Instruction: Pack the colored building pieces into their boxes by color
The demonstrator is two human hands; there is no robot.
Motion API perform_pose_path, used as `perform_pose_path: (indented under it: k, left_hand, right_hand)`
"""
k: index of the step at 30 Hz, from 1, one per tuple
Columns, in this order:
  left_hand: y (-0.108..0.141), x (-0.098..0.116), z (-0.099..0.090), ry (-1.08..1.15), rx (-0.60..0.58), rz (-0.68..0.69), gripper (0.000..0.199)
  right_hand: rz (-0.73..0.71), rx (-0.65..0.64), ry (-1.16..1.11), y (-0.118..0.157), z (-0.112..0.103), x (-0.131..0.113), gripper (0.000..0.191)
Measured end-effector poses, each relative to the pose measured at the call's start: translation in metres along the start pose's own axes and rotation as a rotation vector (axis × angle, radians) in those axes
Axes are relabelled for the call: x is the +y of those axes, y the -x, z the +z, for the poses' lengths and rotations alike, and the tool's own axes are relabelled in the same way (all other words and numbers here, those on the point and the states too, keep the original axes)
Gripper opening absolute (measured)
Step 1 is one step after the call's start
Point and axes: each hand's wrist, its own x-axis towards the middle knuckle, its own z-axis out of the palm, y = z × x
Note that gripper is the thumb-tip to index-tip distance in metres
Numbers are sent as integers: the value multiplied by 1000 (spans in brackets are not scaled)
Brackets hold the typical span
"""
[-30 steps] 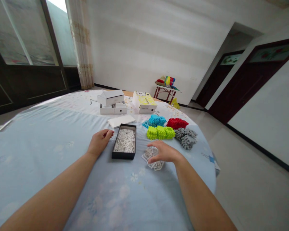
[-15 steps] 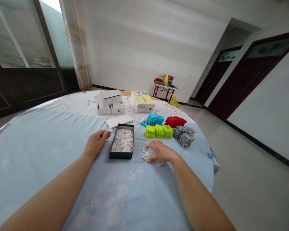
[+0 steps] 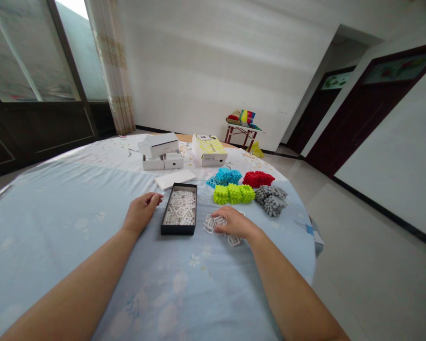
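Note:
A black-sided box (image 3: 178, 229) full of flat white openwork pieces (image 3: 181, 207) lies in front of me on the cloth. My left hand (image 3: 144, 210) rests on the table just left of it, fingers curled closed; whether anything is inside them is hidden. Right of the box, my right hand (image 3: 232, 221) is over a loose spread of similar white pieces (image 3: 209, 224), thumb and fingers apart, fingertips touching the pieces. Some of the spread is hidden under the palm.
Beyond the right hand are green (image 3: 234, 193), blue (image 3: 228, 176), red (image 3: 258, 179) and grey (image 3: 271, 200) knobbly blocks. A white lid (image 3: 175, 179), stacked white boxes (image 3: 159, 145) and a yellow-white box (image 3: 209, 150) lie farther back. A blue clip (image 3: 309, 229) grips the right edge.
My right hand has shifted slightly left over the white pieces, and some of them now spread farther toward the box. The left hand has barely moved.

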Motion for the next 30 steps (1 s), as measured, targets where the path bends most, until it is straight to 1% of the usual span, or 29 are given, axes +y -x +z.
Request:
perform_pose_path:
  k: [3, 9, 15, 20, 22, 25, 28, 30]
  left_hand:
    - [1, 0, 0, 8, 0, 1, 37]
    - [1, 1, -1, 8, 10, 10, 36]
    - [0, -3, 0, -11, 22, 29, 37]
    - [0, -4, -1, 0, 13, 40, 37]
    - [0, -4, -1, 5, 10, 46, 37]
    - [-1, -5, 0, 13, 14, 57, 37]
    - [-2, -7, 1, 29, 24, 62, 38]
    - [-2, -8, 1, 39, 26, 63, 37]
  right_hand:
    - [-11, 2, -6, -1, 0, -2, 34]
    - [28, 40, -71, 0, -6, -1, 23]
    - [53, 48, -126, 2, -8, 2, 24]
    - [42, 69, -117, -4, -5, 1, 23]
    - [35, 92, -135, -11, -6, 1, 20]
    - [5, 159, -183, -27, -12, -3, 16]
    - [-22, 241, -225, -51, -21, -15, 15]
    - [-24, 285, -250, -70, -24, -26, 17]
